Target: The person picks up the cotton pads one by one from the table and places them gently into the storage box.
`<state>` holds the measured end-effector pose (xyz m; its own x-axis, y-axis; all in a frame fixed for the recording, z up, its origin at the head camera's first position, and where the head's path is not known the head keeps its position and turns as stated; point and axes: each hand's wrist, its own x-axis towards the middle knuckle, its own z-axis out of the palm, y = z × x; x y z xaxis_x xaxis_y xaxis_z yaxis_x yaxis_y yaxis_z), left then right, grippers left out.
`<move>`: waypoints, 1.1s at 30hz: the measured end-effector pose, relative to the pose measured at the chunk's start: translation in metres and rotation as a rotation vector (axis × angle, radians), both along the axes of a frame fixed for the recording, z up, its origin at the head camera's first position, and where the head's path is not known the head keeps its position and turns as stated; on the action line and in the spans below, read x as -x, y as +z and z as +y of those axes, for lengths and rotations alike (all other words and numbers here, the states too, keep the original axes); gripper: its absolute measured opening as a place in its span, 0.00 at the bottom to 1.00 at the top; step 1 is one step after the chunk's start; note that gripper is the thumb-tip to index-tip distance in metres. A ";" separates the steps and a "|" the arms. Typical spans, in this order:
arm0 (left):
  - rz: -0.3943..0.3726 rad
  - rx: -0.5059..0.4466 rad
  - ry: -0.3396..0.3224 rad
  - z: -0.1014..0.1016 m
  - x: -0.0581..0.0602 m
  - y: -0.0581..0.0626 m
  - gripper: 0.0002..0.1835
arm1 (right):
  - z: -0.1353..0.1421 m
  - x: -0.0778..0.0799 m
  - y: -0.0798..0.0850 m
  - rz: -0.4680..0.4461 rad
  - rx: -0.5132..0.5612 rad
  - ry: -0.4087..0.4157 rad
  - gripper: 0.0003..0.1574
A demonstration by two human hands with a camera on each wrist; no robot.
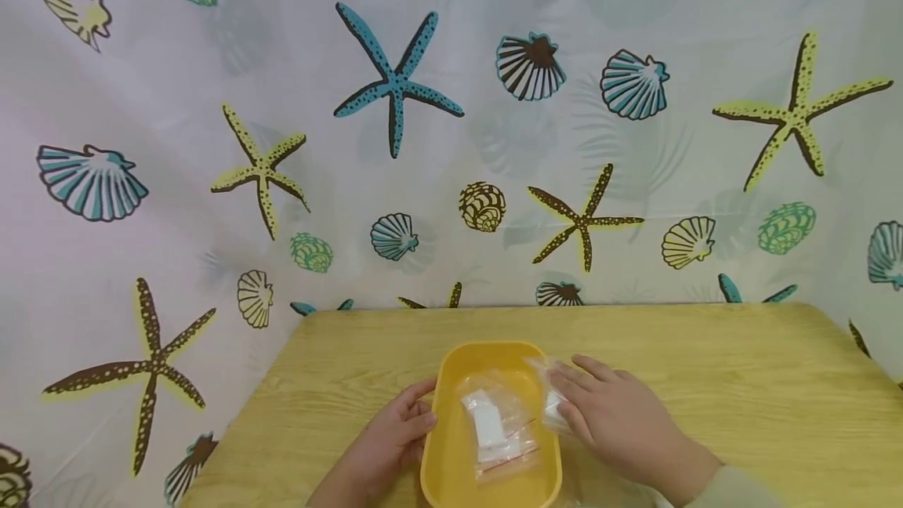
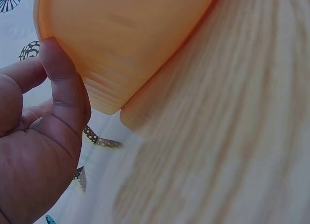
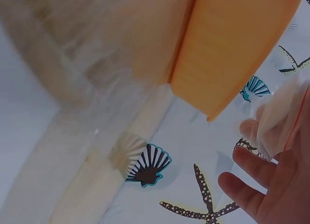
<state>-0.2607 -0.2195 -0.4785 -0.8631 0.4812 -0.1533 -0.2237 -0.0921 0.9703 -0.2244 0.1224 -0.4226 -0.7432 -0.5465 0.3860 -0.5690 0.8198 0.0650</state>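
A yellow plastic tray with rounded corners sits on the wooden table. My left hand grips its left side, and the left wrist view shows the thumb at the rim. Inside the tray lies a clear zip bag with a white, flat piece in it. At the tray's right rim, my right hand holds another clear zip bag with something white inside. Its red seal line shows in the right wrist view, where the fingers partly hide the bag.
The wooden table reaches back to a curtain printed with shells and starfish. Clear plastic lies at the near edge, right of the tray, and blurs across the left of the right wrist view.
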 end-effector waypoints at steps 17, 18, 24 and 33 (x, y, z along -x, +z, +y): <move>-0.007 -0.009 -0.016 0.000 0.001 0.002 0.33 | -0.052 0.009 0.005 -0.034 0.017 0.033 0.28; -0.007 -0.011 -0.018 0.000 0.001 0.002 0.33 | -0.054 0.010 0.005 -0.036 0.019 0.031 0.29; 0.005 -0.016 -0.025 -0.001 0.002 -0.001 0.33 | -0.066 0.011 0.006 -0.024 0.045 0.057 0.27; 0.027 -0.039 -0.046 -0.001 0.003 0.000 0.33 | -0.077 0.012 0.008 -0.083 0.047 0.069 0.28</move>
